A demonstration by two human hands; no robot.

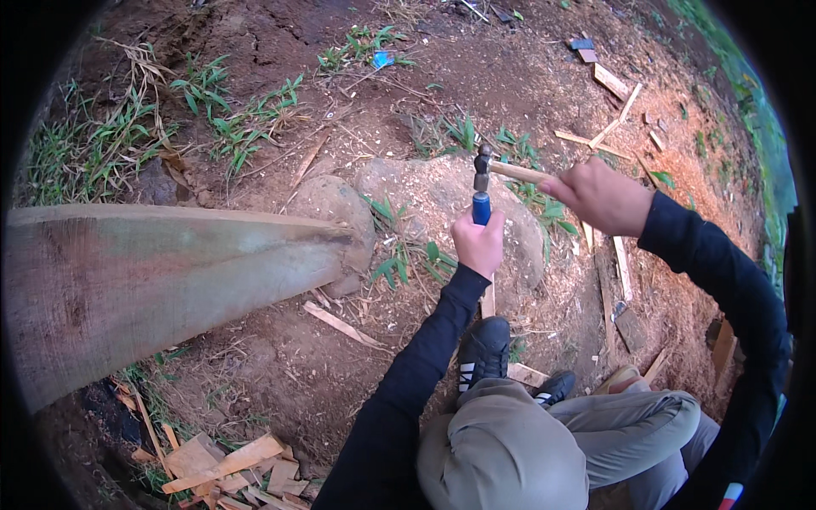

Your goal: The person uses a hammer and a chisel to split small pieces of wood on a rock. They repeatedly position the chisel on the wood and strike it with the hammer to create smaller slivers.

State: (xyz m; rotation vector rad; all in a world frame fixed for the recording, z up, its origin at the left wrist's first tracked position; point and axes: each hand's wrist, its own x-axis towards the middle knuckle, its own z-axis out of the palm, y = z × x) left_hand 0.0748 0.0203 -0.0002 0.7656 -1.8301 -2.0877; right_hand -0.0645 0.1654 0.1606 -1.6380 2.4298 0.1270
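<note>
In front of me, my left hand point(479, 244) is wrapped round the blue handle of a chisel point(482, 208), held upright with a pale metal band at its top. Its blade is hidden below my fist. My right hand point(597, 197) grips a hammer by its wooden handle point(520, 172). The dark metal hammer head point(483, 161) is right at the top end of the chisel; whether the two touch, I cannot tell. Under my hands lies a large rock point(518, 234) strewn with wood chips.
A thick timber point(170, 280) juts in from the left, its narrow end by a smaller rock point(327, 204). Offcuts point(234, 467) lie piled at lower left. Wood strips point(616, 119) and sawdust point(680, 195) cover the ground at right. My shoe point(484, 353) is close below my left hand.
</note>
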